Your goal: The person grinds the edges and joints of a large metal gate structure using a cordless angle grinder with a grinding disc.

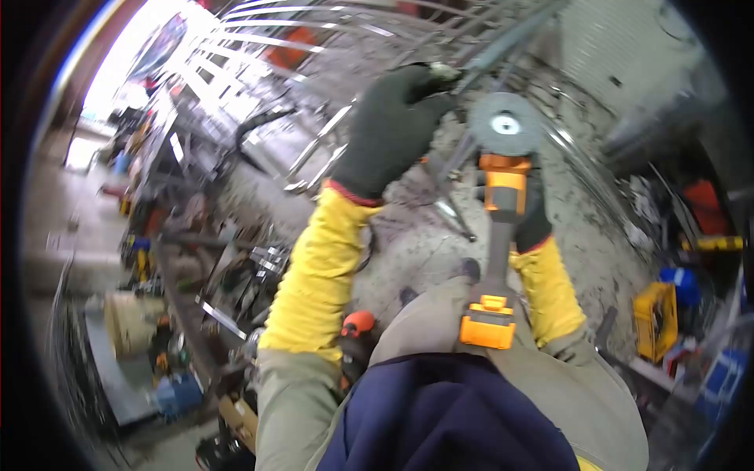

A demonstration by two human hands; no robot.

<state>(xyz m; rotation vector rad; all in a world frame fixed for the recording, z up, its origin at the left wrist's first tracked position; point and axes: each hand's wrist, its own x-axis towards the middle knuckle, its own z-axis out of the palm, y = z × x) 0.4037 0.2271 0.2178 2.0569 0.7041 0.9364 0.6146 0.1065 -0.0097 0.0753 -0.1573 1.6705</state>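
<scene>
My right hand (536, 208), in a dark glove, is wrapped around a cordless angle grinder (503, 208) from behind. The grinder is orange and dark, with a grey disc (504, 124) at its far end and an orange battery (487, 322) toward my body. Part of this hand is hidden by the tool. To the left, my gloved left hand (399, 125) is curled closed at the near end of a grey metal bar (514, 43). Blur makes its fingertips hard to read. The disc is beside the bar's end, to the right of my left hand.
Long shiny metal rods (259, 35) spread across the upper left. Metal tubes (585, 169) lie on the floor at right. A yellow crate (654, 320) stands at the right edge. Scrap and tools crowd the left, near a blue object (177, 394). An orange-and-black tool (359, 323) is near my left leg.
</scene>
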